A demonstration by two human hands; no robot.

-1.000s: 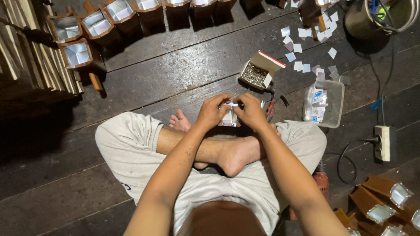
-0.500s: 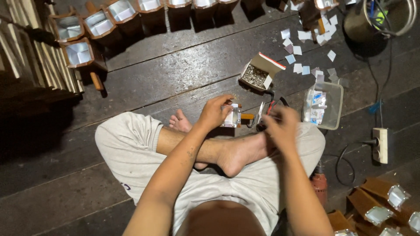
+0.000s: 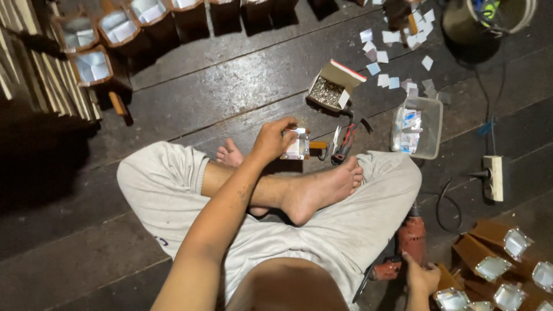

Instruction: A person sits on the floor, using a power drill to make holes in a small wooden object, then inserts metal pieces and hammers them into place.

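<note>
Small shiny box (image 3: pixel 296 144) sits mid-frame, gripped by left hand (image 3: pixel 271 139); right hand (image 3: pixel 422 276), lower right, closes fingers around red drill (image 3: pixel 406 245).

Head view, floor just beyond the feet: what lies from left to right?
Left hand holding a small shiny-faced box → pliers with red handles → clear plastic tub of packets → white power strip.

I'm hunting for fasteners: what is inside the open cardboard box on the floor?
The open cardboard box holds a heap of small silvery metal pieces. Whether they are staples or nails is too small to tell; its raised flap hides the far corner.
</note>
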